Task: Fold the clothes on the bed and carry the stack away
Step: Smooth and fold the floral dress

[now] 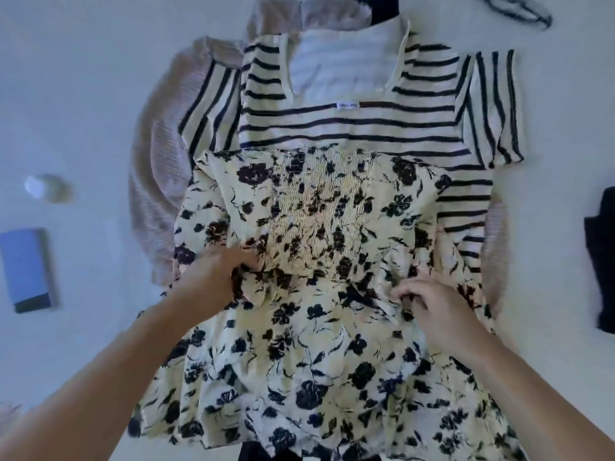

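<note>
A cream dress with a dark flower print (312,344) lies spread on top of a pile on the white bed (83,104). Its smocked bodice points away from me. Under it lies a cream top with dark stripes (349,128), and under that a beige knit (156,181). My left hand (213,277) pinches the dress fabric at the waist on the left. My right hand (432,301) grips a fold of the same dress at the waist on the right.
A blue box with a dark end (26,267) and a small pale bottle (43,188) lie on the bed at the left. Dark folded clothing (602,261) sits at the right edge. Black glasses (515,11) lie at the far right top.
</note>
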